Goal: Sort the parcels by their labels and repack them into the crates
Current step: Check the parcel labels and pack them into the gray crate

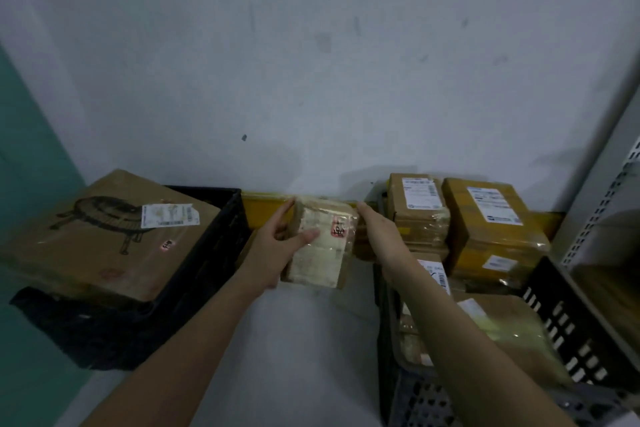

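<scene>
A small taped cardboard parcel (325, 246) with a pale label and a red mark is held between the two crates, above the floor. My left hand (277, 246) grips its left side with the thumb across the label. My right hand (377, 229) holds its right edge. A black crate (211, 246) on the left carries a large brown box (100, 239) with a drawing and a white label. On the right, a black crate (568, 326) holds several stacked parcels, including a yellow-taped one (491, 229) and a brown one (415, 211).
A white wall rises straight ahead, with a yellow strip (263, 208) along its base. Grey metal shelving (609, 204) stands at the far right. A teal surface (27, 156) borders the left. Pale floor (311, 340) lies between the crates.
</scene>
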Available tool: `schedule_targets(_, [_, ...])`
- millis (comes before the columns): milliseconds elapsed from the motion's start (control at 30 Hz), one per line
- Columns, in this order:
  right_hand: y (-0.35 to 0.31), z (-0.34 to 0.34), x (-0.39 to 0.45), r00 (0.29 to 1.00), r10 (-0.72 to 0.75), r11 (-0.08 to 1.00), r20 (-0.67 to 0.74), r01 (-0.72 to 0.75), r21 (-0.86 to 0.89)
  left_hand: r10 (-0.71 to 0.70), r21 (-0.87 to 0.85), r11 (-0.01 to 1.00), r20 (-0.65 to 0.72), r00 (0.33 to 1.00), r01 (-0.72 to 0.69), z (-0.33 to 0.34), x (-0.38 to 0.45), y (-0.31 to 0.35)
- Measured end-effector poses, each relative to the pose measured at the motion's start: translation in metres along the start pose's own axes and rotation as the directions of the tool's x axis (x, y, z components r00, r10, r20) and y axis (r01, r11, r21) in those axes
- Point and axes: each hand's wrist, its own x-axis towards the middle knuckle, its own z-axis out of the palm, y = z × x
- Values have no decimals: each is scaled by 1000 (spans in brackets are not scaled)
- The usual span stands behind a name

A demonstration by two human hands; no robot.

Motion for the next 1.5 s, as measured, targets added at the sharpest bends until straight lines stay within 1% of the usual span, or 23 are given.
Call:
schedule_targets(67, [2,-8,-16,988,-64,997,138,70,-43,-62,-157,986,-83,995,48,11,-6,4])
schedule_targets(100, [3,-10,-26,977,-86,994,195,97,-53,-93,-208,976,-106,990,69,17,-8,4])
schedule_targets(167, [11,-16,-37,965,-112,992,238,122,-28,-137,-249,962,-91,986,110,25,-13,3])
schedule_targets(267, [17,-27,-46,971,-154,988,185,153,18,-188,-214,959,19,982,188,26,-19,0])
schedule_targets(333, [18,-33,-49,980,-130,991,147,123,55,-201,-198,957,74,977,212,24,-22,1])
schedule_targets(433, [20,-38,-52,985,-127,991,119,120,65,-194,-169,964,82,978,206,28,-22,2])
schedule_targets(600, [17,-51,-55,992,-121,991,25,119,60,-182,-224,954,91,979,199,51,-15,5])
schedule_targets(733, [14,-77,-58,990,-139,988,-18,140,64,-177,-181,964,118,977,196,80,-11,10])
schedule_targets(833, [14,-104,-62,988,-121,985,-97,131,112,-206,-164,959,149,967,229,107,-15,15])
schedule_targets(867, [15,-114,-64,985,-105,985,-136,122,123,-200,-127,968,137,970,218,115,-18,14])
schedule_targets(967, [19,-146,-70,954,-34,987,-298,78,138,-171,76,984,124,977,163,139,-28,-6])
schedule_targets(1033, [25,-168,-75,929,-11,989,-369,64,130,-205,166,969,129,970,182,152,-39,-27])
schedule_targets(1100, [32,-190,-83,919,-1,997,-395,34,75,-278,243,941,154,948,236,162,-50,-48])
schedule_targets(1167, [42,-207,-91,917,31,999,-397,-38,-9,-346,284,914,166,923,292,170,-60,-63])
schedule_targets(1233, [54,-215,-99,919,82,991,-385,-117,-69,-366,266,911,164,916,316,176,-65,-76])
schedule_targets(1333, [77,-216,-106,925,132,978,-356,-180,-103,-348,288,911,150,925,296,180,-71,-82])
schedule_targets(1400, [88,-212,-106,934,179,967,-309,-226,-121,-335,295,912,141,931,284,180,-72,-83])
schedule_targets(1500, [95,-211,-97,955,198,927,-219,-255,-274,-310,314,913,124,942,259,178,-70,-88])
